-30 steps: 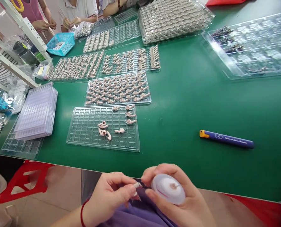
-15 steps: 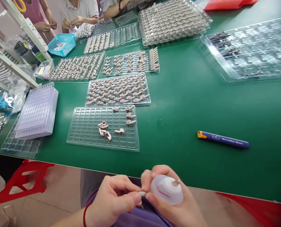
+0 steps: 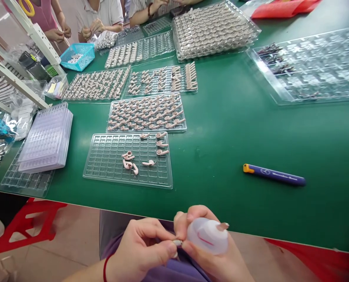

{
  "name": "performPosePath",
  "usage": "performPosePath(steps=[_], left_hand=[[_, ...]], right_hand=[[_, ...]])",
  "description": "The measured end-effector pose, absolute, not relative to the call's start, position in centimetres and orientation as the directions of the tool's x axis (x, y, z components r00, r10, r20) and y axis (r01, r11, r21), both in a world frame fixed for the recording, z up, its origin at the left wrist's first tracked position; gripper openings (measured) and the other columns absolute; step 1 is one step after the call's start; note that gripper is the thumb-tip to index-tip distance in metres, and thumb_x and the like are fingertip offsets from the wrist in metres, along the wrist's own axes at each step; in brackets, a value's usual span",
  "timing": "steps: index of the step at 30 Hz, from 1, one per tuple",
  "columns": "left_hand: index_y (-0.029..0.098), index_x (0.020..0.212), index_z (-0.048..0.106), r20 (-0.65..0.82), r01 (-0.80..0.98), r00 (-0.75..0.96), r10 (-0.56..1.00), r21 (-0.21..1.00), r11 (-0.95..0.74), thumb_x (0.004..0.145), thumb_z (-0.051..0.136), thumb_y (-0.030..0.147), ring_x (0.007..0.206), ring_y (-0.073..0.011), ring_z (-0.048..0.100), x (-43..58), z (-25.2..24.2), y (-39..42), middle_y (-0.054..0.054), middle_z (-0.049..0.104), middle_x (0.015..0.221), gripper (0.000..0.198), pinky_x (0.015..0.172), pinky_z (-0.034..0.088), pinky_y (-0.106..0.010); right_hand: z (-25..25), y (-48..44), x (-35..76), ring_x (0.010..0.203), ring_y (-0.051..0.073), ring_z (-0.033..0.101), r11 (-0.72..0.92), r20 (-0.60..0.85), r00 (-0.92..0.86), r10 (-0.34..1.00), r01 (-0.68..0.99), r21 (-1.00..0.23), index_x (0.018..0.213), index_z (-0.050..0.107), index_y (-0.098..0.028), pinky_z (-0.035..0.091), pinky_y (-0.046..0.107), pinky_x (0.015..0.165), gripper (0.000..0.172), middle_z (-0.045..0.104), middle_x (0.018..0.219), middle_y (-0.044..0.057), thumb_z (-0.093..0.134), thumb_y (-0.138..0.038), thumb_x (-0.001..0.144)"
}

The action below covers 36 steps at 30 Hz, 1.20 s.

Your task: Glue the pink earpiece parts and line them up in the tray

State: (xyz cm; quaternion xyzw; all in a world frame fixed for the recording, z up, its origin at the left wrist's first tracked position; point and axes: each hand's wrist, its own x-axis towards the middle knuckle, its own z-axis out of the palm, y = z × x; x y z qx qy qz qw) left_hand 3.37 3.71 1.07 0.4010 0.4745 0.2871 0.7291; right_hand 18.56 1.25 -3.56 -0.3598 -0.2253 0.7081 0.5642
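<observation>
My left hand [image 3: 143, 246] is at the table's front edge over my lap, thumb and fingers pinching a small pale earphone part [image 3: 177, 243]. Against it, my right hand [image 3: 214, 264] presses its thumb and finger to the other end of the part. The same right hand cups a translucent squeeze bottle [image 3: 202, 235] with a brownish tip pointing away to the right. Fingers cover most of the small part. Beyond the hands, a clear plastic tray [image 3: 104, 164] carries several pink earphone shells [image 3: 127, 163], some loose near its middle and others at its right edge.
A purple cutter-like stick [image 3: 277, 175] with an orange end lies on the green table [image 3: 221, 129] at right. Farther back are filled earphone trays [image 3: 146, 112], a stack of trays [image 3: 45, 137], a blue basket [image 3: 78, 56] and a wire tray [image 3: 324, 66]. Co-workers' hands [image 3: 93, 28] show behind.
The squeeze bottle has turned slightly, its tip shifting a little to the right. Both hands stay close together on the small part. The camera view has shifted slightly.
</observation>
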Motion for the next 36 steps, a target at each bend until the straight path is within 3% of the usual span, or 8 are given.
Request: performPosePath(steps=[7,13,16,18,22,26,32,36], left_hand=[[0.016,0.076,0.081,-0.413,0.027,0.38,0.828,0.9,0.436,0.075,0.077,0.049,0.06,-0.0104,0.046,3.2,1.1,3.7,-0.003,0.052,0.066,0.033,0.057,0.04,-0.023],[0.015,0.08,0.081,-0.403,0.087,0.374,0.835,0.912,0.401,0.078,0.074,0.05,0.059,-0.0104,0.049,2.9,1.1,3.7,-0.004,0.057,0.069,0.035,0.054,0.042,-0.022],[0.016,0.084,0.08,-0.291,0.204,0.338,0.895,0.951,0.232,0.084,0.07,0.042,0.059,-0.0108,0.053,2.5,0.9,3.7,-0.005,0.061,0.07,0.029,0.055,0.045,-0.022],[0.017,0.089,0.079,-0.088,0.322,0.314,0.945,0.946,-0.019,0.087,0.067,0.032,0.061,-0.0118,0.058,2.1,0.5,4.0,-0.006,0.065,0.073,0.019,0.057,0.048,-0.022],[0.018,0.1,0.072,0.407,0.586,0.353,0.843,0.606,-0.538,0.088,0.062,0.014,0.069,-0.0146,0.062,0.9,-0.7,5.0,-0.005,0.069,0.079,0.016,0.062,0.054,-0.026],[0.016,0.106,0.067,0.528,0.682,0.491,0.693,0.262,-0.683,0.087,0.062,0.008,0.07,-0.0162,0.063,0.2,-2.1,5.9,-0.005,0.07,0.079,0.021,0.064,0.056,-0.028],[0.011,0.104,0.066,0.538,0.683,0.517,0.665,0.208,-0.7,0.084,0.066,0.007,0.068,-0.0169,0.063,0.0,-3.1,5.9,-0.005,0.07,0.077,0.02,0.063,0.056,-0.029],[0.012,0.105,0.066,0.528,0.685,0.515,0.675,0.22,-0.695,0.084,0.065,0.007,0.067,-0.0168,0.064,0.1,-3.2,5.9,-0.005,0.069,0.077,0.022,0.062,0.055,-0.029]], right_hand=[[-3.6,1.2,18.6,0.061,0.011,0.046,-0.294,-0.278,-0.136,0.951,-0.676,-0.676,0.091,0.05,-0.027,0.035,0.024,0.056,0.038,0.062,0.071,-0.004,0.082,-0.034,0.073],[-3.5,1.5,19.0,0.061,0.012,0.05,-0.336,-0.294,-0.169,0.941,-0.587,-0.737,0.095,0.049,-0.028,0.04,0.025,0.054,0.037,0.061,0.074,-0.003,0.079,-0.038,0.075],[-3.4,1.5,20.0,0.066,0.013,0.056,-0.328,-0.308,-0.123,0.943,-0.487,-0.81,0.103,0.052,-0.028,0.047,0.025,0.057,0.044,0.061,0.081,-0.001,0.08,-0.045,0.073],[-3.5,1.5,20.9,0.072,0.015,0.062,-0.278,-0.271,-0.072,0.96,-0.352,-0.894,0.113,0.053,-0.029,0.054,0.025,0.063,0.045,0.064,0.089,0.002,0.075,-0.048,0.078],[-4.5,1.3,22.7,0.075,0.016,0.069,-0.011,-0.011,0.003,1.0,0.057,-0.998,0.122,0.051,-0.031,0.057,0.022,0.059,0.035,0.068,0.1,0.005,0.064,-0.033,0.089],[-5.2,1.1,23.2,0.066,0.017,0.067,0.225,0.249,0.03,0.968,0.33,-0.917,0.118,0.057,-0.03,0.056,0.022,0.053,0.037,0.07,0.09,0.004,0.069,-0.025,0.083],[-5.2,1.0,23.1,0.069,0.019,0.065,0.423,0.408,-0.117,0.906,0.312,-0.851,0.133,0.054,-0.031,0.055,0.03,0.056,0.061,0.069,0.089,0.006,0.065,-0.007,0.078],[-5.2,1.1,23.4,0.069,0.019,0.066,0.426,0.39,-0.175,0.904,0.308,-0.851,0.138,0.051,-0.032,0.056,0.031,0.057,0.07,0.07,0.089,0.005,0.065,-0.003,0.076]])
